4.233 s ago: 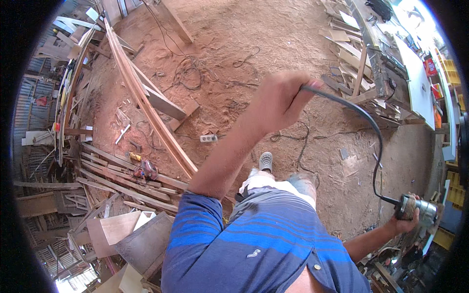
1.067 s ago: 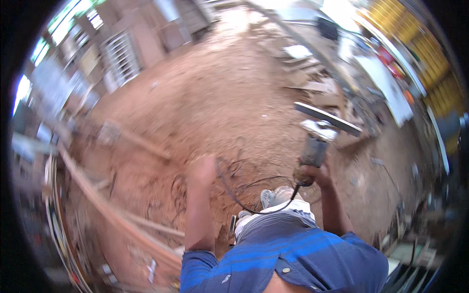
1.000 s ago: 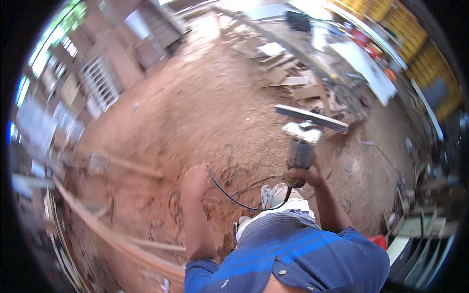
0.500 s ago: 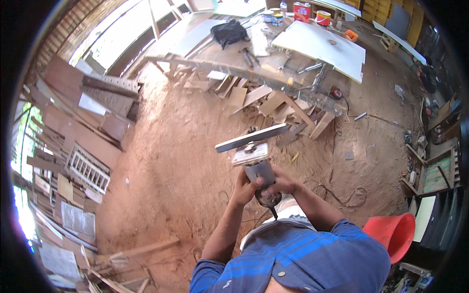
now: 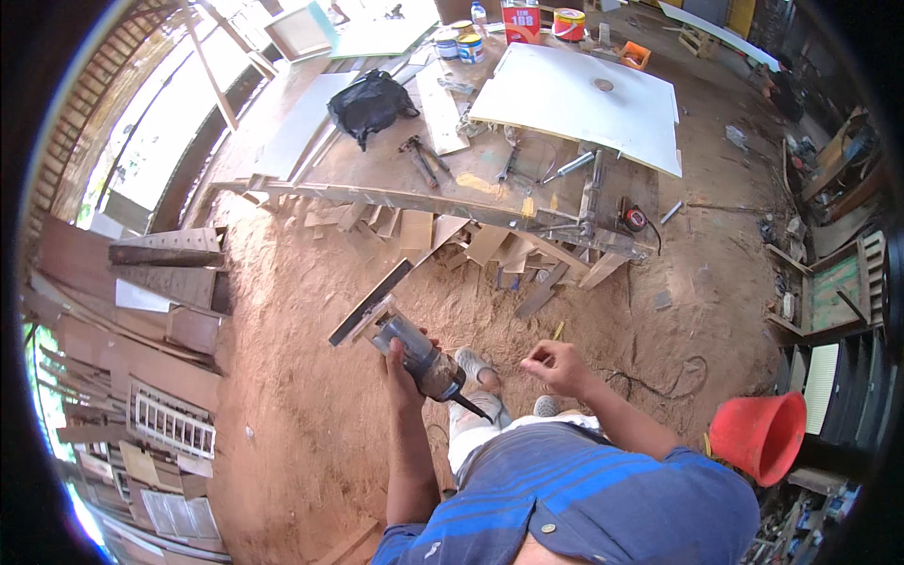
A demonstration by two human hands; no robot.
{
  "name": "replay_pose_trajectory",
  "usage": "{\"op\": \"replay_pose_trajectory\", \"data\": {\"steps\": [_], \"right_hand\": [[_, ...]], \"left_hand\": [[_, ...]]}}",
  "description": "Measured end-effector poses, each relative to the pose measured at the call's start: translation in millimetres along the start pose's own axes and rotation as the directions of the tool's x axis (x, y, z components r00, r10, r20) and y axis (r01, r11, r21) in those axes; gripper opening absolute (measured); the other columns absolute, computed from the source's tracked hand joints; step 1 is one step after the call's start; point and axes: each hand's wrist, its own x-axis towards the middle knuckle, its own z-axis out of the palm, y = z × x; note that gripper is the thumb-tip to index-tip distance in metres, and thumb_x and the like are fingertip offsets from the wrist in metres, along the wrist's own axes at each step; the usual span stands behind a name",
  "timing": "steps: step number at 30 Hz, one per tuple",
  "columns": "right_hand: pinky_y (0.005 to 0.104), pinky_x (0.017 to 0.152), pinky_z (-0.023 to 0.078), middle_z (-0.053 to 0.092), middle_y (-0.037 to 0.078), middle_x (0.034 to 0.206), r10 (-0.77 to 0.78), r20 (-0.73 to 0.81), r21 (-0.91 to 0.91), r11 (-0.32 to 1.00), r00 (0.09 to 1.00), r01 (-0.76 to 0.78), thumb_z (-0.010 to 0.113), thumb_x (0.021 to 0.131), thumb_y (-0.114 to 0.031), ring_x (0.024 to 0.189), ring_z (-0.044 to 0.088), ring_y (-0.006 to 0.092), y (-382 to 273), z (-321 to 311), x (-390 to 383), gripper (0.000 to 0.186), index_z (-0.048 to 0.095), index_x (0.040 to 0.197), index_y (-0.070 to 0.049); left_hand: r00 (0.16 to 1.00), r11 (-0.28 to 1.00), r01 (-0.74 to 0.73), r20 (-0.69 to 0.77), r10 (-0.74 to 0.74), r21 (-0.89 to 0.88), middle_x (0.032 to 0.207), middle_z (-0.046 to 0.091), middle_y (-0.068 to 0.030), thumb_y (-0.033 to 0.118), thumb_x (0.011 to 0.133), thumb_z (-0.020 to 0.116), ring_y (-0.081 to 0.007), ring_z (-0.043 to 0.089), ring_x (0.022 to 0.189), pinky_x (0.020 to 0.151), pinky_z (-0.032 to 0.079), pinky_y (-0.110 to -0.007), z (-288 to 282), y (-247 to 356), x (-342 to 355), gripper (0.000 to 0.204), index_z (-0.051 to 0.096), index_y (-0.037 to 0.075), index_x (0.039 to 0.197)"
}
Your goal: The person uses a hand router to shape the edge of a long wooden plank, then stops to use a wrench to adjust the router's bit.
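Left hand (image 5: 404, 379) grips 1 power tool (image 5: 416, 350); right hand (image 5: 562, 370) apart.

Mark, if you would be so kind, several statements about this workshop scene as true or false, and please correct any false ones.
1. The left hand holds the corded trim router. True.
2. The right hand grips the router too. False: the right hand is apart from it.
3. The crumpled black bag lies on the workbench, left of the large white panel. True.
4. The pincers lie on top of the white panel. False: the pincers lie on the workbench, left of the panel.
5. The wide red bucket is on the person's right. True.
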Motion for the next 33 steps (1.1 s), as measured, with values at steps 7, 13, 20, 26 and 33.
{"op": "replay_pose_trajectory", "data": {"steps": [7,13,20,26,33], "right_hand": [[0.0366,0.071,0.054,0.073,0.016,0.084,-0.004,-0.437,-0.317,0.937,0.899,-0.149,0.074,0.098,-0.024,0.076,0.069,0.0226,39,-85,106,0.023,0.075,0.098,-0.001],[0.044,0.082,0.056,0.073,0.016,0.093,-0.071,-0.609,-0.343,0.921,0.79,-0.182,0.072,0.094,-0.018,0.086,0.069,0.0358,22,-168,213,0.014,0.073,0.096,-0.004],[0.0457,0.112,0.043,0.071,0.008,0.124,-0.157,-0.483,-0.663,0.709,0.861,-0.242,0.073,0.087,-0.009,0.129,0.057,0.0315,77,-242,363,0.027,0.076,0.114,-0.014],[0.0534,0.123,0.026,0.073,0.005,0.117,-0.069,-0.205,-0.941,0.288,0.976,-0.177,0.072,0.083,-0.008,0.132,0.054,0.0277,92,-275,428,0.029,0.08,0.108,-0.021],[0.041,0.108,0.045,0.078,0.007,0.103,0.37,-0.08,-0.885,0.401,0.926,-0.237,0.079,0.081,-0.003,0.1,0.072,0.0243,-3,-303,407,0.033,0.083,0.109,-0.019]], "left_hand": [[0.991,0.986,0.133,-0.018,-0.132,0.104,0.107,0.071,-0.0169,0.05,0.1,0.068,-0.0282,0.076,0.085,0.069,0.065,-0.043,15,-6,152,0.057,0.059,0.0,0.125],[0.956,0.941,0.279,0.039,-0.291,0.19,0.1,0.07,-0.0152,0.048,0.097,0.073,-0.0275,0.076,0.083,0.074,0.064,-0.04,54,13,239,0.058,0.056,0.001,0.125],[0.939,0.93,0.309,0.093,-0.331,0.198,0.102,0.068,-0.0145,0.046,0.094,0.076,-0.0278,0.076,0.087,0.076,0.064,-0.043,93,10,322,0.062,0.053,0.001,0.129],[0.925,0.946,0.306,0.202,-0.322,0.109,0.107,0.071,-0.0184,0.046,0.091,0.074,-0.0283,0.076,0.091,0.081,0.064,-0.044,134,34,363,0.063,0.058,-0.003,0.128],[0.896,0.94,0.342,0.307,-0.321,-0.014,0.111,0.072,-0.0199,0.045,0.088,0.073,-0.0295,0.076,0.094,0.084,0.064,-0.043,140,45,402,0.065,0.061,-0.004,0.128]]}}
